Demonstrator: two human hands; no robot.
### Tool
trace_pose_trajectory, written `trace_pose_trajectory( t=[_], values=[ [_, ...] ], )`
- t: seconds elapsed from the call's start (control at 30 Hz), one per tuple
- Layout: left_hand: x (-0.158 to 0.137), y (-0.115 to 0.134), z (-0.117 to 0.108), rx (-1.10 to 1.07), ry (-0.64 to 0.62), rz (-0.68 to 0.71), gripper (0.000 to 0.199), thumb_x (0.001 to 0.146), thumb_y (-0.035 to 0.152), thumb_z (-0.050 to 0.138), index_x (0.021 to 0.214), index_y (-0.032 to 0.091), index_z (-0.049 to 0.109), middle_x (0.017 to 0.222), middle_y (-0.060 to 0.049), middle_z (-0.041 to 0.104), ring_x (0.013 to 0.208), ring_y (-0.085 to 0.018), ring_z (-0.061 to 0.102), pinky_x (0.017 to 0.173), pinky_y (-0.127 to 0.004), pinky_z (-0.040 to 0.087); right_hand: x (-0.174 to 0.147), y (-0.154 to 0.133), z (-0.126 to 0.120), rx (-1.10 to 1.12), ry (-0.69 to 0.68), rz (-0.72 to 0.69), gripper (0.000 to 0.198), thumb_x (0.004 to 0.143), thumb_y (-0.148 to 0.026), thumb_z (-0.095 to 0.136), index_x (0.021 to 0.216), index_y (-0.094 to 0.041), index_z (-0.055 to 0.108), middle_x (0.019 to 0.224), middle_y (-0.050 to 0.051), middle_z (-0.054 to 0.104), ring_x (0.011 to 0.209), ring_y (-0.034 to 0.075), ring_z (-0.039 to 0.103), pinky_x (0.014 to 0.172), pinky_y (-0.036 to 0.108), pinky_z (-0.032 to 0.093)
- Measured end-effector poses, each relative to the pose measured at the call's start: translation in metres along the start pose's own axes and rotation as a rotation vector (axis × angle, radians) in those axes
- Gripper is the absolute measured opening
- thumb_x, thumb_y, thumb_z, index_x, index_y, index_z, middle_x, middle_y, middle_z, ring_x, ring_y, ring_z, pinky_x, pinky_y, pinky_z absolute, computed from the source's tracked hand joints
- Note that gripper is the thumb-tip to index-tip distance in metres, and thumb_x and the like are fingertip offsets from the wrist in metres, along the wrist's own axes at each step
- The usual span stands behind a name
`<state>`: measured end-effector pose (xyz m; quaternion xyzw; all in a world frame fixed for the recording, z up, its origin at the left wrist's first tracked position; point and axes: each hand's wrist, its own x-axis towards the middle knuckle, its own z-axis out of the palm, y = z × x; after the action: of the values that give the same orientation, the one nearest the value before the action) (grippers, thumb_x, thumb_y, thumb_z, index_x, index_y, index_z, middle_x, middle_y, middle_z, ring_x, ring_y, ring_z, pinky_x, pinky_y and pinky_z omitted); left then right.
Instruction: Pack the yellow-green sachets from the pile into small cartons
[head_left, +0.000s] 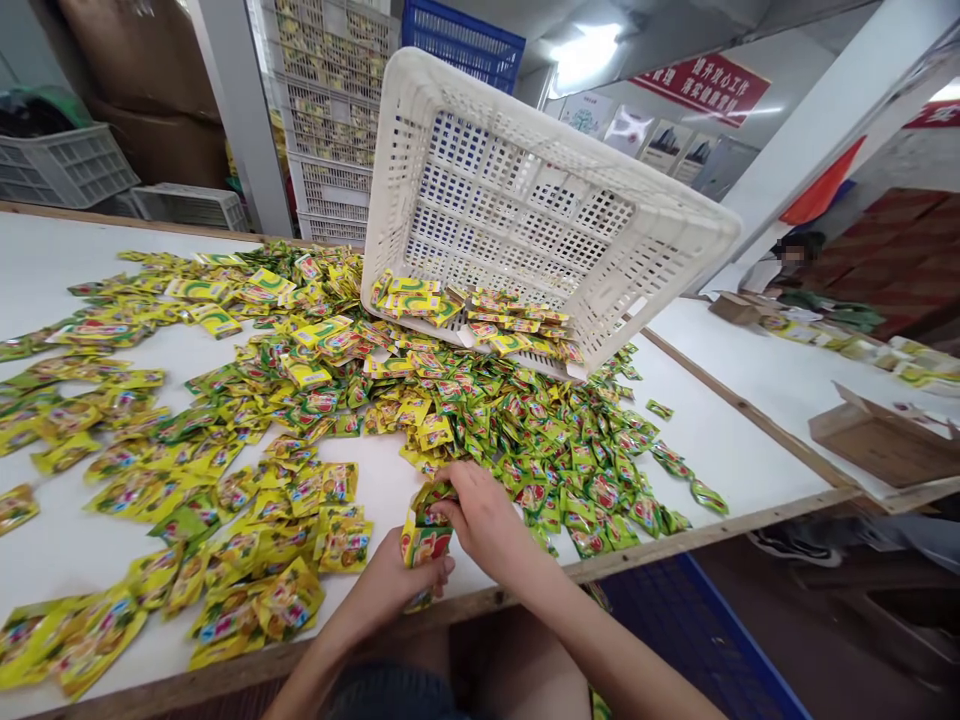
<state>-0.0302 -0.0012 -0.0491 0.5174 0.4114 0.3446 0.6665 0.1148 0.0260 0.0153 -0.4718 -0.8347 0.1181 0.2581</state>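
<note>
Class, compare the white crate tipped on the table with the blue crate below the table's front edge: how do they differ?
The white crate is white; the blue crate is blue. The white crate lies tipped on the table, its mouth toward the camera, while the blue crate sits below the table edge. A few sachets lie inside the white crate; little of the blue crate's inside shows. Only part of the blue crate is in view.
</note>
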Motion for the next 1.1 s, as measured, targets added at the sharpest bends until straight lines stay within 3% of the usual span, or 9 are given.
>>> trace_pose_trajectory(
  t=[0.13, 0.3, 0.43, 0.53, 0.67, 0.83, 0.93, 1.1],
  values=[
    [0.002, -0.002, -0.001, -0.006, -0.030, 0.022, 0.019, 0.069, 0.030, 0.064, 0.069, 0.014, 0.054, 0.055, 0.001, 0.059, 0.051, -0.013, 0.055, 0.052, -0.024, 0.045, -0.007, 0.000, 0.002, 0.006, 0.104, 0.055, 0.011, 0.082, -0.019, 0.056, 0.093, -0.018, 0.051, 0.090, 0.006, 0.058, 0.086, 0.021, 0.048, 0.077, 0.035, 0.038],
    [0.002, 0.000, 0.000, 0.012, -0.006, 0.007, 0.017, 0.070, 0.030, 0.062, 0.067, 0.013, 0.056, 0.055, 0.000, 0.060, 0.050, -0.013, 0.055, 0.051, -0.024, 0.044, -0.011, -0.001, 0.007, 0.019, 0.033, -0.004, 0.008, 0.080, -0.016, 0.057, 0.088, -0.019, 0.058, 0.086, 0.005, 0.057, 0.087, 0.021, 0.046, 0.077, 0.035, 0.037],
    [0.004, 0.002, -0.001, 0.008, 0.033, 0.034, 0.020, 0.069, 0.033, 0.062, 0.071, 0.013, 0.059, 0.058, -0.001, 0.062, 0.054, -0.015, 0.057, 0.055, -0.025, 0.045, -0.015, -0.005, 0.008, 0.130, 0.082, 0.022, 0.016, 0.085, -0.018, 0.050, 0.077, -0.020, 0.064, 0.111, 0.007, 0.051, 0.106, 0.022, 0.040, 0.089, 0.039, 0.033],
    [0.007, 0.001, -0.003, 0.013, 0.103, 0.089, 0.023, 0.070, 0.035, 0.062, 0.077, 0.013, 0.061, 0.068, -0.003, 0.066, 0.066, -0.017, 0.059, 0.062, -0.025, 0.046, -0.021, -0.008, 0.007, 0.233, 0.025, 0.058, 0.019, 0.085, -0.022, 0.050, 0.074, -0.021, 0.066, 0.123, 0.005, 0.045, 0.116, 0.024, 0.035, 0.096, 0.043, 0.029],
    [0.009, -0.005, -0.005, 0.023, 0.154, 0.122, 0.031, 0.068, 0.034, 0.066, 0.091, 0.015, 0.059, 0.085, -0.005, 0.068, 0.080, -0.021, 0.060, 0.074, -0.029, 0.046, -0.032, 0.000, 0.016, 0.504, -0.064, 0.127, 0.017, 0.087, -0.020, 0.046, 0.091, -0.022, 0.063, 0.102, 0.006, 0.057, 0.099, 0.018, 0.051, 0.086, 0.033, 0.040],
    [0.000, -0.012, -0.007, -0.068, 0.264, 0.164, 0.049, 0.073, 0.031, 0.064, 0.111, 0.022, 0.035, 0.089, -0.003, 0.066, 0.081, -0.018, 0.062, 0.075, -0.030, 0.047, -0.044, 0.014, 0.042, 0.726, 0.153, 0.359, 0.019, 0.082, -0.023, 0.056, 0.100, -0.020, 0.051, 0.078, 0.000, 0.059, 0.074, 0.014, 0.056, 0.069, 0.025, 0.044],
    [-0.008, -0.012, -0.008, -0.046, 0.273, 0.190, 0.045, 0.079, 0.031, 0.057, 0.114, 0.024, 0.031, 0.096, -0.005, 0.063, 0.088, -0.018, 0.062, 0.079, -0.031, 0.046, -0.047, 0.015, 0.053, 0.734, 0.201, 0.367, 0.017, 0.082, -0.024, 0.055, 0.097, -0.019, 0.052, 0.081, 0.001, 0.060, 0.075, 0.014, 0.056, 0.070, 0.025, 0.044],
    [-0.012, -0.010, -0.012, 0.000, 0.210, 0.161, 0.037, 0.082, 0.033, 0.051, 0.114, 0.023, 0.035, 0.097, -0.005, 0.062, 0.082, -0.017, 0.062, 0.073, -0.029, 0.048, -0.045, 0.014, 0.057, 0.604, 0.147, 0.279, 0.016, 0.086, -0.021, 0.046, 0.089, -0.018, 0.061, 0.086, 0.004, 0.063, 0.081, 0.016, 0.056, 0.074, 0.026, 0.044]
  ],
)
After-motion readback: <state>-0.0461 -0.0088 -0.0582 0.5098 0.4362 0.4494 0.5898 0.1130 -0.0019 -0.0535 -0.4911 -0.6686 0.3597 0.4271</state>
